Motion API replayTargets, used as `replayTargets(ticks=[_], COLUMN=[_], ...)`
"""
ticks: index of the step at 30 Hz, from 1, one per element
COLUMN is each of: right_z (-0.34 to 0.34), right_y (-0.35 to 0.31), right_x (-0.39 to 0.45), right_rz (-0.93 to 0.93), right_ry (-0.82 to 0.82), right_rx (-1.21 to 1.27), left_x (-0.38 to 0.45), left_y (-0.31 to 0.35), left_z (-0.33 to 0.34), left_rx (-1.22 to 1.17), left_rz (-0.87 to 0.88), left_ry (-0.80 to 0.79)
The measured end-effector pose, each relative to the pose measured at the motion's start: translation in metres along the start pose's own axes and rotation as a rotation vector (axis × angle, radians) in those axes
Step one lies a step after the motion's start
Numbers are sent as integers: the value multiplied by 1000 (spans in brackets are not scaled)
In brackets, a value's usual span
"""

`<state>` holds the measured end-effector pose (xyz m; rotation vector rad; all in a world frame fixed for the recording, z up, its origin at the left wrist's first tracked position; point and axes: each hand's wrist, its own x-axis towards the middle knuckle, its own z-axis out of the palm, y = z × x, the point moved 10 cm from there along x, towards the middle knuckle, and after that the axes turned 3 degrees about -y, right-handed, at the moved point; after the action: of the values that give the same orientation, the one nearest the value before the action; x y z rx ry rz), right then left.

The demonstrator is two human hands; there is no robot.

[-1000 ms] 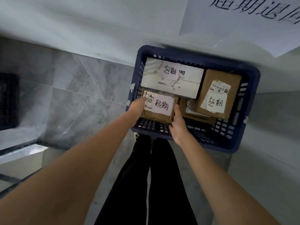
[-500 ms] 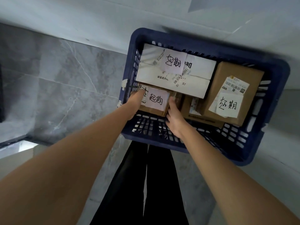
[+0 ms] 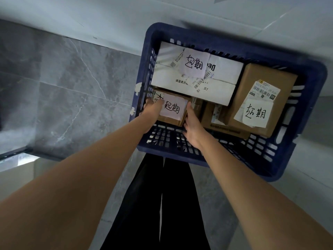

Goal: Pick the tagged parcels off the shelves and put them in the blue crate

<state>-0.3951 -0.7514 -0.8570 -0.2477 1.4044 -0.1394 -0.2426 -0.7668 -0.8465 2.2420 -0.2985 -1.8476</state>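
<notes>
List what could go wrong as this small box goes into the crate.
1. The small brown box is going into a tight near-left corner; the left hand could get pinched against the blue crate wall.
2. Its tag sits under the left thumb and might peel off.
3. The right hand may nudge the flat brown box.

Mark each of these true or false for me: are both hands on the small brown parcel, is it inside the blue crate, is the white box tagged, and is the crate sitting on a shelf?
1. Both hands, left and right, hold the small brown parcel. True.
2. That parcel is outside the blue crate. False: it is inside, at the near left corner.
3. The white box carries a handwritten tag. True.
4. The crate sits on a shelf. False: it is on the grey tiled floor.
5. The large brown box has no tag. False: a handwritten tag lies on it.
</notes>
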Motion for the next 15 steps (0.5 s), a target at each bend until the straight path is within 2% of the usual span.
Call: replayTargets(ticks=[8, 13, 15], right_z=[10, 12, 3], right_y=[-14, -26, -37], right_x=[-14, -40, -58], right_rz=[-86, -156, -256], right_ry=[6, 26, 112], right_rx=[-63, -114, -181], left_x=[-23, -42, -58], left_y=[2, 11, 22], left_z=[4, 10, 11], left_rx=[40, 213, 305], left_rz=[143, 232, 300], left_ry=[55, 15, 0])
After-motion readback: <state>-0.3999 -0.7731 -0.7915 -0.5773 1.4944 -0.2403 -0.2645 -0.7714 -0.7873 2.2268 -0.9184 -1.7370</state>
